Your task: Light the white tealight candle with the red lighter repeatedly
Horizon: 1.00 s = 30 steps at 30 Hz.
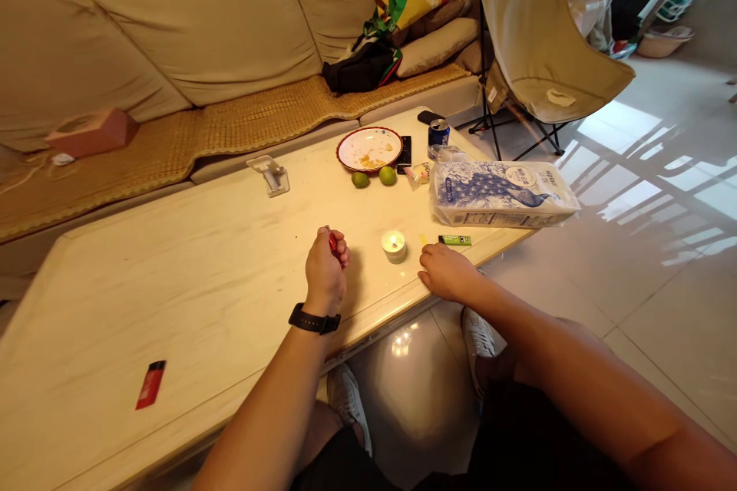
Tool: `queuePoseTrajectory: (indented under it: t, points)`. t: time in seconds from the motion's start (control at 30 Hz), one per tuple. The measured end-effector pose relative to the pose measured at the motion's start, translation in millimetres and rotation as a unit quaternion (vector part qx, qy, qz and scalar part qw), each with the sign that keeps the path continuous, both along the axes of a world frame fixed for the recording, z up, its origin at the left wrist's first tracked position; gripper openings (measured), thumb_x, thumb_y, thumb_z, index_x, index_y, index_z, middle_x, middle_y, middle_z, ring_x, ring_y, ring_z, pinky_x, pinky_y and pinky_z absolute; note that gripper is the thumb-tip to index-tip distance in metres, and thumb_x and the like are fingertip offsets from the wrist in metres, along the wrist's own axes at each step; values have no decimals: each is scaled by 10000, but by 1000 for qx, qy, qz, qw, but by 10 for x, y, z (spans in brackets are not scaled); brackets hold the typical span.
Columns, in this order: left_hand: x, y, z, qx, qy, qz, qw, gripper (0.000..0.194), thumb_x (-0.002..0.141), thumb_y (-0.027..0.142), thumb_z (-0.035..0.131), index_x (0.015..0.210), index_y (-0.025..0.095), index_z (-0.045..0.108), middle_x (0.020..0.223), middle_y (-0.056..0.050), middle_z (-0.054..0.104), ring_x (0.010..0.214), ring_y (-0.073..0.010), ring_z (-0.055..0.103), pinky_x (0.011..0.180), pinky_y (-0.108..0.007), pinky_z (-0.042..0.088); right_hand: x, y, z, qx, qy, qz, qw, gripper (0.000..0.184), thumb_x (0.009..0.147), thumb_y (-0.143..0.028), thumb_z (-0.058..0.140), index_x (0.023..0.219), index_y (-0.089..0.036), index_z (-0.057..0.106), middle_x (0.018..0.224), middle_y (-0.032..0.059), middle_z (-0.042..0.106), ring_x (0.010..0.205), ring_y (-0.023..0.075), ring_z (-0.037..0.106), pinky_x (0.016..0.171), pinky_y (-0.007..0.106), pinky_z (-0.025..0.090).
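Observation:
My left hand [326, 270], with a black watch band at the wrist, is closed in a fist around a red lighter [332, 241]; only part of the lighter shows. To its right on the table a white tealight candle [394, 247] burns with a small flame. My right hand [452, 273] rests by the table's front edge with its fingers curled. A thin yellow piece [422, 239] sticks out at those fingers, most of it hidden. Just beyond that hand lies a green lighter [454, 240]. Another red lighter [150, 385], black at one end, lies at the near left.
A wrapped tissue pack [500, 192] juts over the table's right end. Behind the candle are two green limes [388, 176], a plate with food bits [369, 136] and a blue can [438, 132]. A white stand [269, 175] lies farther left. The sofa [201, 31] borders the far side.

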<state>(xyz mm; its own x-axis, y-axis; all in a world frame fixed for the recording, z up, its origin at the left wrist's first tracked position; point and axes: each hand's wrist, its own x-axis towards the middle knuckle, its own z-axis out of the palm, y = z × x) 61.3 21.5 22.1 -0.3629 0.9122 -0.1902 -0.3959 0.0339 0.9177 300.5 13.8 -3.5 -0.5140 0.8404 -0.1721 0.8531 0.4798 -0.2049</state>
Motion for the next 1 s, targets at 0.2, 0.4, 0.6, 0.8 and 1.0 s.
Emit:
queuePoseTrajectory:
  t: [0.2,0.4,0.6,0.8,1.0]
  points:
    - [-6,-2,1,1,6,-5,1000,372,992,470,527,768,177,571,610,32,436,488,-79,400,457,-211,314,2,-2,6,-1,0,0,1000,284,989,-314,561,1099,-119,735,1187,166,678,1164,295,580,1028,369,428]
    - [-5,-3,-1,-5,8,-5,1000,371,998,462,516,765,178,568,615,29,433,493,-81,394,459,-211,308,2,0,-8,-5,-5,-1,1000,277,990,-317,566,1106,-127,731,1190,169,675,1172,290,576,1041,363,423]
    - [-4,-20,-13,-6,19,-10,1000,368,993,470,525,771,180,574,630,26,431,501,-83,396,467,-213,320,-6,-2,-7,-4,-2,-4,1000,290,992,-325,562,1112,-121,729,1196,174,672,1177,291,574,1042,363,430]
    - [7,-20,-18,-11,31,-12,999,369,983,490,529,780,184,569,627,26,431,501,-89,395,463,-229,319,-14,-15,22,-2,-7,-1,1000,290,987,-308,561,1120,-109,725,1199,171,676,1166,294,585,1036,360,439]
    - [-21,-17,-90,-4,148,-37,988,430,997,576,445,802,212,566,650,16,453,531,-126,404,513,-285,335,-8,-10,27,-4,-11,-1,1000,295,990,-317,561,1129,-112,722,1211,172,672,1177,292,587,1037,353,438]
